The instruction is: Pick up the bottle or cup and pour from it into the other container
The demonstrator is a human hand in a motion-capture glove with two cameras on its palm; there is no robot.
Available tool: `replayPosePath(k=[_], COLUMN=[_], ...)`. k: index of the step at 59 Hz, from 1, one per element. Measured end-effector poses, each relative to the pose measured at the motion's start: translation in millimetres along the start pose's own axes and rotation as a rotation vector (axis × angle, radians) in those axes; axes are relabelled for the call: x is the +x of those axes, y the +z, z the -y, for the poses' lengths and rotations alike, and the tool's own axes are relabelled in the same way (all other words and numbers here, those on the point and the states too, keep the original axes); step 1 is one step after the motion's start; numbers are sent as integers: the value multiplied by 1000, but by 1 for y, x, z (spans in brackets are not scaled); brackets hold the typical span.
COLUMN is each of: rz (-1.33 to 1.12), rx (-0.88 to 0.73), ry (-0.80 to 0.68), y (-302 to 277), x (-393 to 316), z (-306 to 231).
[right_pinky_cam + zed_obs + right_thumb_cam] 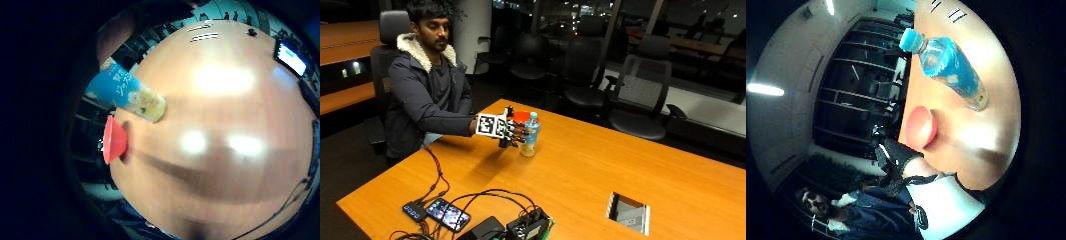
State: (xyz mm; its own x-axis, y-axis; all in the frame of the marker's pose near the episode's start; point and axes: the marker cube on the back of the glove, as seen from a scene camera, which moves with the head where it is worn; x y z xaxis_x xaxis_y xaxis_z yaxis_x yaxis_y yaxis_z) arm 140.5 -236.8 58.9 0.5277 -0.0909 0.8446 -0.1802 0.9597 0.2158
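A clear bottle (530,134) with a blue label and blue cap stands upright on the wooden table (586,170), near the person's side. Just behind it sits a red cup (520,116). My gloved right hand (511,133) hovers right beside the bottle, palm facing it, with relaxed fingers that hold nothing. Both palm views show the bottle (130,95) (948,67) and the red cup (114,140) (921,126) side by side on the table, a short way from the palm. A gloved finger (896,160) shows near the cup.
Phones, small devices and black cables (446,212) lie at the table's front corner. A rectangular cable opening (629,212) is cut into the tabletop. Office chairs (639,95) stand behind the far edge. A lit screen (291,58) lies on the table.
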Motion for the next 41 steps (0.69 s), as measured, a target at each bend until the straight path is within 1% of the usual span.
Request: replayPosePath(k=[11, 20, 33, 37, 41], rz=[284, 392, 410, 392, 424], rx=[-13, 8, -42, -38, -61], ry=[-28, -23, -20, -19, -4], y=[26, 46, 74, 78, 78], x=[10, 16, 18, 21, 18], z=[33, 47, 59, 63, 64])
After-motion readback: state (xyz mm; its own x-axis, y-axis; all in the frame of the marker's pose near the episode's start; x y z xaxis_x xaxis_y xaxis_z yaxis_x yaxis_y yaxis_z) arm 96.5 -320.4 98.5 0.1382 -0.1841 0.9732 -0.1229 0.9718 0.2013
